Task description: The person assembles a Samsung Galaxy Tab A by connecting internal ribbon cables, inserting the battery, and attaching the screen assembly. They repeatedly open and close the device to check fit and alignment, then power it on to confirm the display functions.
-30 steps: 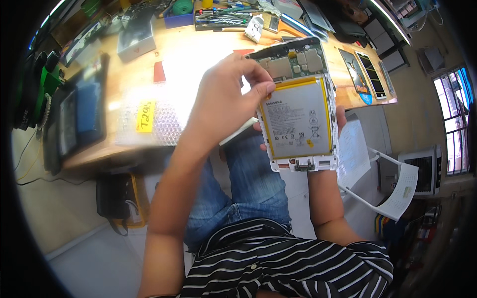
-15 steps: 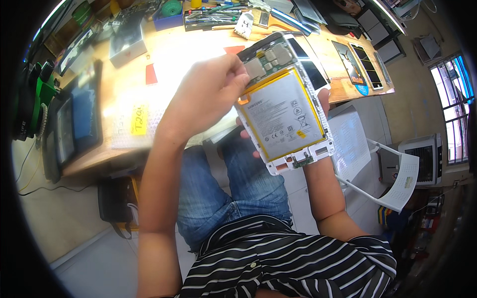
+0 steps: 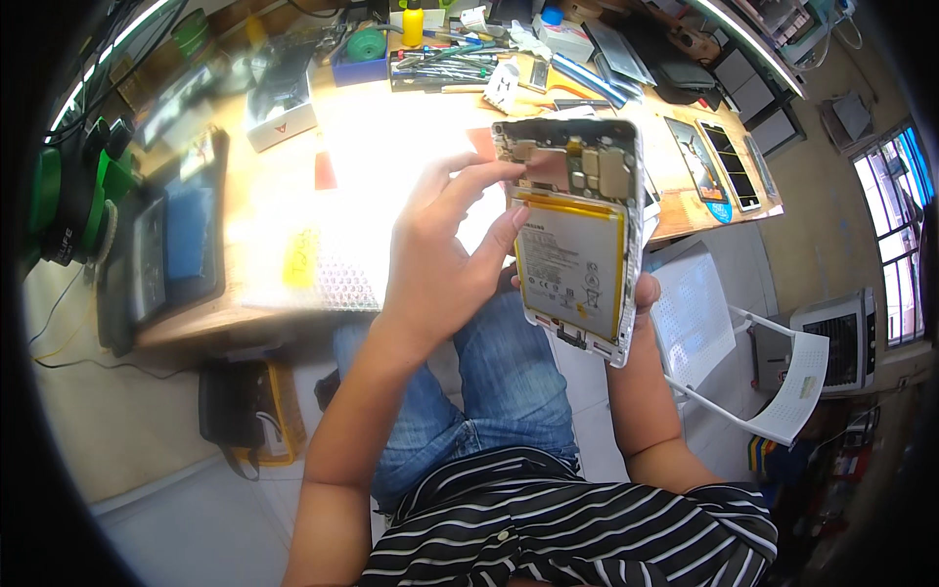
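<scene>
My right hand (image 3: 646,293) holds an opened tablet (image 3: 634,176) above my lap, its thumb at the right edge and its other fingers mostly hidden behind. The tablet's inner side faces me. A large grey battery (image 3: 572,269) with a yellow border fills its lower part. Above that sits a circuit board (image 3: 614,174) with metal shields and a coppery patch. My left hand (image 3: 445,249) is at the tablet's left side, thumb and forefinger apart. The forefinger's tip overlaps the board and the thumb's tip the battery's upper corner; whether they touch is hard to tell.
On the wooden bench (image 3: 655,225), a glaring bright patch lies beyond my left hand. Bubble wrap (image 3: 342,284), a dark tablet (image 3: 186,235) and a box (image 3: 282,125) are leftward. Tools (image 3: 445,70) lie behind; more screens (image 3: 729,161) and a white chair (image 3: 694,303) are rightward.
The tablet has turned more upright and shifted slightly right and down in view, still in my right hand. My left fingers, earlier pinched together over the board's left part, have spread apart.
</scene>
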Demonstrator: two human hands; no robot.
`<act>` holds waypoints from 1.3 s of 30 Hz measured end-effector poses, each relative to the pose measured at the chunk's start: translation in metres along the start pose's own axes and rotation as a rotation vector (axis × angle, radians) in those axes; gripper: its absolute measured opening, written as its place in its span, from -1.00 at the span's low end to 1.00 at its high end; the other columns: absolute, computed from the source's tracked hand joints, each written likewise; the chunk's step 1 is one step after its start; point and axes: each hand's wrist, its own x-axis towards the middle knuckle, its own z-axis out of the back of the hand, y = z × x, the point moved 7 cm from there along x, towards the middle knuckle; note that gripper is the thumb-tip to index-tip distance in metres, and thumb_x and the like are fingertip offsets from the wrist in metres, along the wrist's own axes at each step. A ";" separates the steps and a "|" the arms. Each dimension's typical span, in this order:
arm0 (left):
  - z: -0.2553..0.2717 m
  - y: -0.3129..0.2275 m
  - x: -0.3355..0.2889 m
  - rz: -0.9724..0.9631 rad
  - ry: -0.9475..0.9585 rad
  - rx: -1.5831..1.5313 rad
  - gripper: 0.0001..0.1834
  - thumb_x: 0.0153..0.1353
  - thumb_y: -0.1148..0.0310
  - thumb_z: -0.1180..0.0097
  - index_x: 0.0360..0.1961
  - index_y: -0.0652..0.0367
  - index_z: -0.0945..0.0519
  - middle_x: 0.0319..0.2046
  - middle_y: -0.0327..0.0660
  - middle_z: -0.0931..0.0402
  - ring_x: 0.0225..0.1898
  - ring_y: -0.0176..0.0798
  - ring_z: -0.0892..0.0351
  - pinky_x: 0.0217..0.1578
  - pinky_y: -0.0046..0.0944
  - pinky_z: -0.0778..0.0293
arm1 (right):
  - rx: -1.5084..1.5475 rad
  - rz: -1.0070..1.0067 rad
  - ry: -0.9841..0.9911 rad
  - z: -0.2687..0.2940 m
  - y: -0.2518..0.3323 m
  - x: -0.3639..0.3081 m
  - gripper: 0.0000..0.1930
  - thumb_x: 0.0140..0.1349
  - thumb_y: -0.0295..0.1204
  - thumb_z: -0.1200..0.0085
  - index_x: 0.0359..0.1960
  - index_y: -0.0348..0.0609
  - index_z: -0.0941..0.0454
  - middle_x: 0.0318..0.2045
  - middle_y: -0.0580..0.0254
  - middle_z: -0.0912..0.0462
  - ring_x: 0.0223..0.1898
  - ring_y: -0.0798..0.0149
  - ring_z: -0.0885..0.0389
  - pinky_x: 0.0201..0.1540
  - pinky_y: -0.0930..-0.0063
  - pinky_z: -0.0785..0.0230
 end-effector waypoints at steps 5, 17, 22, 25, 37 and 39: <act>-0.001 0.008 0.002 0.055 -0.102 -0.011 -0.47 0.23 0.25 -0.35 0.19 0.19 -0.55 0.16 0.03 -0.51 0.14 0.04 -0.54 0.09 -0.02 -0.52 | 0.422 -0.105 -0.083 -0.008 -0.001 0.005 0.11 0.14 0.44 -0.01 0.48 -0.21 -0.08 0.33 -0.26 -0.33 0.30 -0.33 -0.39 0.15 -0.40 -0.42; -0.010 0.001 -0.010 0.175 -0.014 -0.149 -0.62 0.19 0.28 -0.35 -0.02 0.22 -0.62 -0.07 -0.01 -0.61 -0.07 -0.07 -0.63 -0.16 -0.14 -0.58 | 0.441 0.072 -0.186 -0.003 0.017 0.019 0.20 0.09 0.57 0.14 0.44 -0.29 -0.10 0.23 -0.37 -0.42 0.15 -0.30 -0.54 0.14 -0.36 -0.42; -0.011 -0.008 -0.023 0.074 0.035 -0.037 -0.68 0.08 0.32 -0.45 -0.16 0.19 -0.66 -0.23 -0.17 -0.63 -0.22 -0.21 -0.61 -0.21 -0.23 -0.52 | 0.462 0.094 -0.137 -0.002 0.019 0.019 0.27 0.02 0.61 0.11 0.44 -0.33 -0.07 0.24 -0.45 -0.37 0.19 -0.33 -0.49 0.18 -0.29 -0.42; -0.018 -0.007 -0.025 0.052 0.120 -0.031 -0.51 -0.04 0.27 -0.55 -0.09 0.20 -0.66 -0.20 -0.18 -0.64 -0.23 -0.25 -0.58 -0.23 -0.26 -0.50 | 0.447 0.083 -0.089 0.001 0.018 0.018 0.28 -0.01 0.62 0.11 0.46 -0.29 -0.04 0.27 -0.46 -0.32 0.18 -0.41 -0.46 0.15 -0.39 -0.41; 0.006 -0.030 -0.021 -0.149 -0.166 -0.062 -0.61 0.13 0.44 -0.38 0.02 0.15 -0.67 -0.15 -0.09 -0.56 -0.27 -0.18 -0.55 -0.27 -0.26 -0.51 | 0.254 0.191 0.161 -0.006 0.018 0.005 0.30 -0.17 0.29 -0.38 0.52 -0.17 -0.01 0.40 -0.41 -0.12 0.34 -0.44 -0.28 0.20 -0.28 -0.42; 0.006 -0.034 -0.019 -0.207 -0.198 -0.003 -0.59 0.12 0.49 -0.36 0.05 0.13 -0.68 -0.11 -0.09 -0.55 -0.28 -0.19 -0.55 -0.28 -0.24 -0.51 | 0.049 0.225 0.065 -0.012 0.019 0.001 0.31 -0.23 0.25 -0.43 0.52 -0.15 -0.04 0.43 -0.29 -0.14 0.35 -0.38 -0.29 0.23 -0.23 -0.40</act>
